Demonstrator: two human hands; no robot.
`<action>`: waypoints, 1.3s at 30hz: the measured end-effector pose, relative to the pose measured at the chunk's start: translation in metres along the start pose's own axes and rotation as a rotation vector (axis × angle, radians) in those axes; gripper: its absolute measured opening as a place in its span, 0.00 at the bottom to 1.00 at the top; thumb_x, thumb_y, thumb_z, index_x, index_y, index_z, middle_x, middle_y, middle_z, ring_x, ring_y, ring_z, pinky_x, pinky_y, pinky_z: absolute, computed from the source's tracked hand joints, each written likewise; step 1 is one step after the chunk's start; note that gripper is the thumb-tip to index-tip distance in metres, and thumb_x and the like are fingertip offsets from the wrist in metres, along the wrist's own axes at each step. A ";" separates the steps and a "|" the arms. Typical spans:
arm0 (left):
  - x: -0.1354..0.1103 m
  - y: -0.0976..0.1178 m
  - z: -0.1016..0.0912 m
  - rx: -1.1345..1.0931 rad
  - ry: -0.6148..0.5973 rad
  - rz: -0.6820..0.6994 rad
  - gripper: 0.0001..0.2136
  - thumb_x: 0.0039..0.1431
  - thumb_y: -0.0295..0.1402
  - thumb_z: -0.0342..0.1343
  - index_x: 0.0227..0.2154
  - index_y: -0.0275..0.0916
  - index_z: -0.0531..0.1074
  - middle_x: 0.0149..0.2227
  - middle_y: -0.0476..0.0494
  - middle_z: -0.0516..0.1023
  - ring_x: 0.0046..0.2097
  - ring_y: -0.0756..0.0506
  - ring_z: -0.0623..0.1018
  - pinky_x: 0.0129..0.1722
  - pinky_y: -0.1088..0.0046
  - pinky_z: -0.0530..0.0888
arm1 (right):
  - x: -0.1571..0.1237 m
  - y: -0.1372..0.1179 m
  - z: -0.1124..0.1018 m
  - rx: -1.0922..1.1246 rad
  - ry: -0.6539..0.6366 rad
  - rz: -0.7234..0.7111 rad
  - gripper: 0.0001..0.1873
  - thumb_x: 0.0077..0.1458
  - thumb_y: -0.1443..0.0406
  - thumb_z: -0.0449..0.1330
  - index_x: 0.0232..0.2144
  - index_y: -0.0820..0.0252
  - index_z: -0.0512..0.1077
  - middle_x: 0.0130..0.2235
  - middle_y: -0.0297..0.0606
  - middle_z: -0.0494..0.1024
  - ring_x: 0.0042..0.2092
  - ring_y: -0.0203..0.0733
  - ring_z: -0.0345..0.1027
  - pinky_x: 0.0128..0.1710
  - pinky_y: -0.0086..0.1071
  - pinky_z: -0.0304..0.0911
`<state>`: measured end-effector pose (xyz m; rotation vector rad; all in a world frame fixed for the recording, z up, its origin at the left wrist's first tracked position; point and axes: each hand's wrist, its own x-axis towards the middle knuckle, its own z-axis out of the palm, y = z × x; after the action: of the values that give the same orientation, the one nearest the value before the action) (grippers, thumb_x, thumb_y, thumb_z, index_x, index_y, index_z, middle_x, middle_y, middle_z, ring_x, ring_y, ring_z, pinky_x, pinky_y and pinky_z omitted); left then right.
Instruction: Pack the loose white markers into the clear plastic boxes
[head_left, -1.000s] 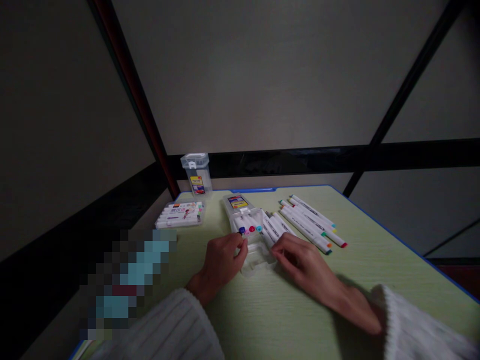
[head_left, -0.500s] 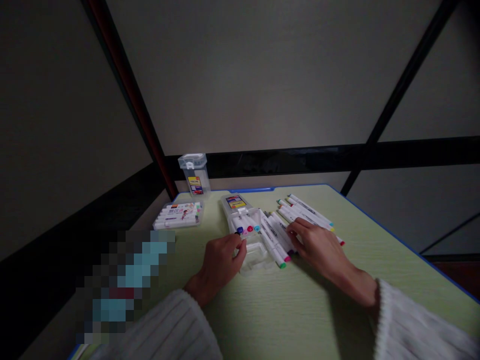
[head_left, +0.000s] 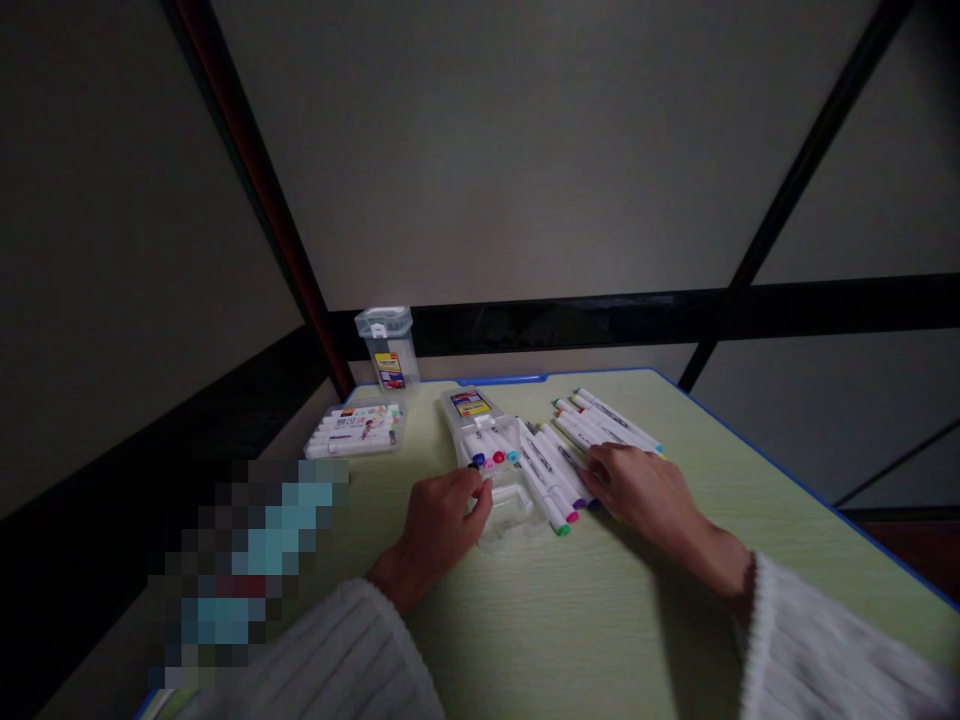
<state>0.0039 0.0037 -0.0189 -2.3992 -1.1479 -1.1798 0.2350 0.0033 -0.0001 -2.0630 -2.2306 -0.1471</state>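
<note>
A clear plastic marker case [head_left: 491, 421] lies on its side, its lid [head_left: 514, 535] swung open toward me. Inside, several white markers [head_left: 501, 444] show blue, pink, red and light-blue ends. My left hand [head_left: 442, 515] is closed at the left edge of the case, thumb and forefinger by the lid; a black end shows beside the fingertip. Loose white markers [head_left: 541, 470] with green, pink and purple ends lie right of the case. Over more of them my right hand [head_left: 641, 490] is curled downward, its fingertips partly hidden among the markers. A yellow end shows beneath it.
Another group of markers [head_left: 615, 422] lies beyond my right hand. At the back left stands a clear lidded box [head_left: 391, 350], with a flat case of markers [head_left: 356, 430] in front. A pixelated patch [head_left: 262, 560] covers the left edge of the pale green table [head_left: 555, 630].
My right hand has shifted slightly right, uncovering purple and dark-blue marker ends. My left hand stays at the case, and the view has barely shifted.
</note>
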 end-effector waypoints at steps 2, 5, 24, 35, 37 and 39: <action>0.000 0.000 0.000 0.002 0.000 0.002 0.13 0.55 0.26 0.47 0.16 0.37 0.62 0.14 0.54 0.63 0.16 0.55 0.62 0.19 0.79 0.58 | 0.000 -0.001 -0.001 -0.008 -0.011 0.012 0.09 0.53 0.62 0.52 0.27 0.58 0.70 0.32 0.42 0.77 0.33 0.48 0.72 0.24 0.30 0.51; 0.001 0.000 -0.001 0.007 -0.001 0.004 0.13 0.54 0.26 0.48 0.15 0.37 0.61 0.14 0.54 0.63 0.16 0.55 0.61 0.19 0.79 0.57 | -0.001 -0.002 -0.003 -0.021 -0.019 0.020 0.11 0.53 0.62 0.51 0.27 0.59 0.70 0.32 0.44 0.78 0.34 0.50 0.72 0.24 0.31 0.53; 0.001 0.001 0.000 0.004 0.002 0.015 0.13 0.54 0.26 0.47 0.15 0.37 0.61 0.14 0.54 0.62 0.16 0.55 0.61 0.18 0.80 0.57 | 0.000 0.002 0.004 -0.072 -0.100 -0.010 0.16 0.55 0.61 0.48 0.31 0.64 0.72 0.34 0.51 0.77 0.35 0.54 0.73 0.28 0.37 0.62; 0.000 0.002 0.001 0.011 0.005 0.026 0.13 0.54 0.26 0.48 0.15 0.37 0.61 0.14 0.55 0.62 0.16 0.55 0.60 0.18 0.79 0.56 | 0.000 0.001 0.003 -0.080 -0.111 -0.020 0.15 0.55 0.63 0.48 0.31 0.66 0.71 0.34 0.52 0.77 0.35 0.53 0.73 0.29 0.38 0.64; 0.001 0.002 0.000 0.011 0.007 0.027 0.13 0.54 0.26 0.47 0.15 0.37 0.61 0.14 0.55 0.62 0.16 0.55 0.60 0.18 0.79 0.56 | -0.001 0.001 0.001 -0.074 -0.101 -0.024 0.14 0.56 0.63 0.48 0.31 0.66 0.71 0.34 0.52 0.78 0.35 0.54 0.73 0.29 0.38 0.64; 0.001 0.001 0.000 0.012 0.008 0.028 0.13 0.55 0.26 0.47 0.15 0.37 0.61 0.14 0.54 0.62 0.16 0.55 0.60 0.18 0.79 0.56 | -0.002 0.000 -0.001 -0.069 -0.096 -0.024 0.14 0.55 0.64 0.48 0.31 0.66 0.71 0.34 0.52 0.78 0.35 0.54 0.74 0.29 0.39 0.64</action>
<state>0.0053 0.0033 -0.0181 -2.3918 -1.1127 -1.1695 0.2348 0.0013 0.0002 -2.1217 -2.3385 -0.1321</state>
